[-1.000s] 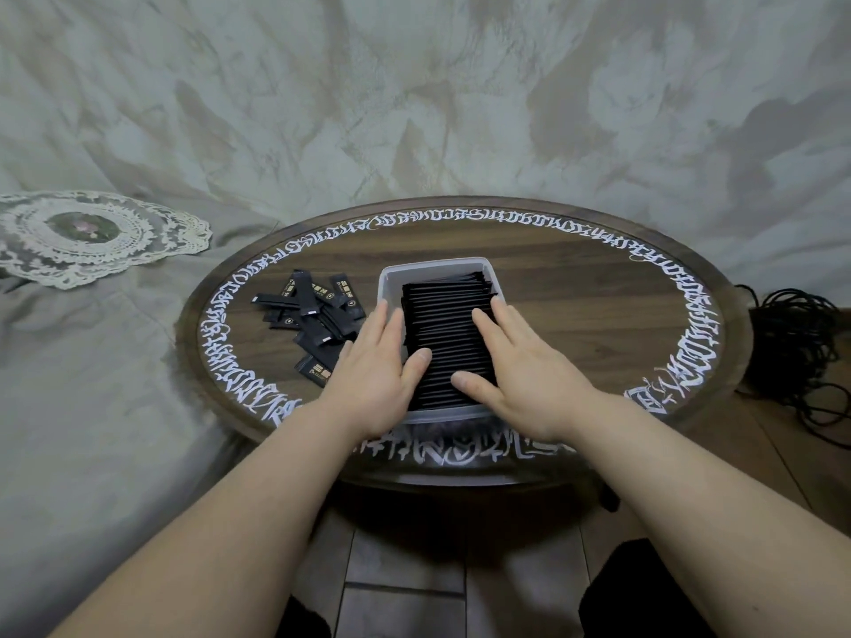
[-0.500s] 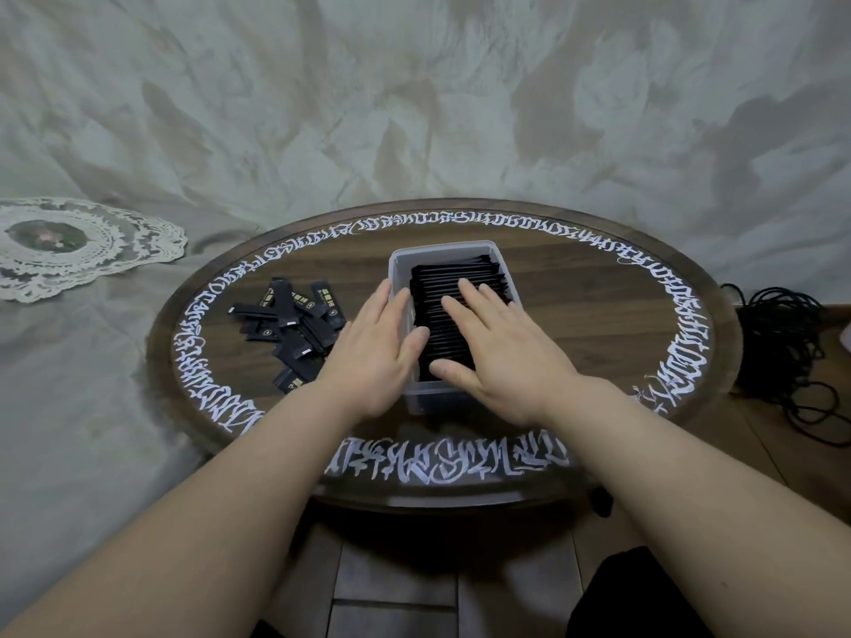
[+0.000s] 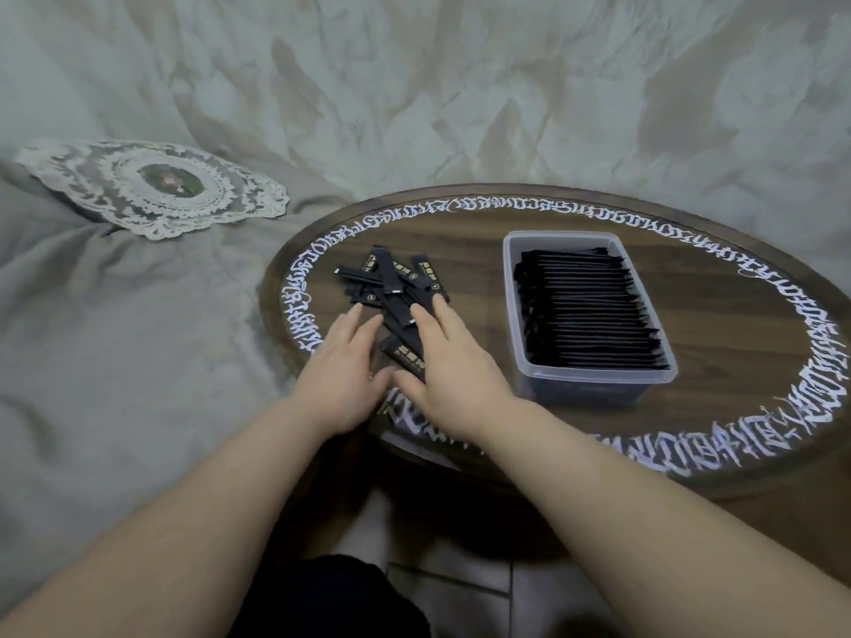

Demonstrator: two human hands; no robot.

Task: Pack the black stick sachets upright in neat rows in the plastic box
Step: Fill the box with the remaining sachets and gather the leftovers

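Observation:
A clear plastic box [image 3: 594, 384] stands on the round wooden table [image 3: 479, 250], packed with a tight row of black stick sachets [image 3: 585, 310] standing on edge. To its left lies a loose pile of black sachets [image 3: 391, 283] scattered flat on the table. My left hand [image 3: 343, 370] and my right hand [image 3: 449, 366] rest side by side at the near edge of that pile, fingers straight and spread over the nearest sachets. Neither hand grips anything that I can see.
The table carries a ring of white lettering [image 3: 783, 287] round its rim. A grey cloth surface with a lace doily [image 3: 156, 186] lies to the left and behind. Tiled floor shows below the table edge.
Both hands have left the box and moved left to the loose pile. The view has swung left, so the box now appears on the right.

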